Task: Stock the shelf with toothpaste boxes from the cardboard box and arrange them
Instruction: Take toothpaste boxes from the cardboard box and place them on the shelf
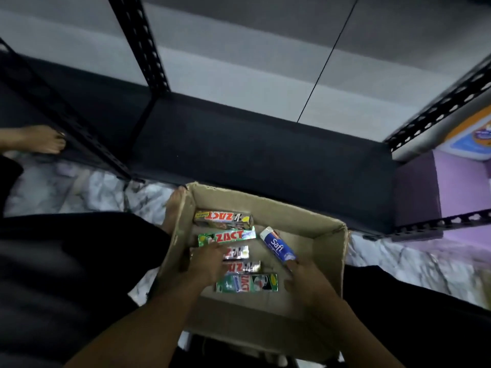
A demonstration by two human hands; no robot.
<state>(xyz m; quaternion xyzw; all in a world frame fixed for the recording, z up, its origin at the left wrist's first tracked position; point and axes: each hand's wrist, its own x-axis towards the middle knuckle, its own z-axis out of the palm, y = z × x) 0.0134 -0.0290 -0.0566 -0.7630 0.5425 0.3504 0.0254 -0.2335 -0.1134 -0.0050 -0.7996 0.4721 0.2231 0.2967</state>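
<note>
An open cardboard box point(313, 224) sits on the floor below me, holding several ZACT toothpaste boxes: a silver one point(223, 218) at the far end, a green one point(228, 236), two more silver ones point(243, 266) and a green one point(247, 283) nearest me. My left hand point(207, 264) reaches into the box and rests over the middle silver box point(237, 252), fingers curled on it. My right hand point(305, 280) holds a blue and white Safi toothpaste box point(277, 245) by its near end, tilted above the carton. The dark shelf board point(265, 155) lies bare beyond the carton.
Black perforated shelf uprights rise at left point(138, 41) and right point(438, 107). My bare foot point(174, 208) presses against the carton's left wall. Another person's foot point(42, 139) stands at the far left. Marble floor point(93, 192) and a purple wall point(462, 189) flank the shelf.
</note>
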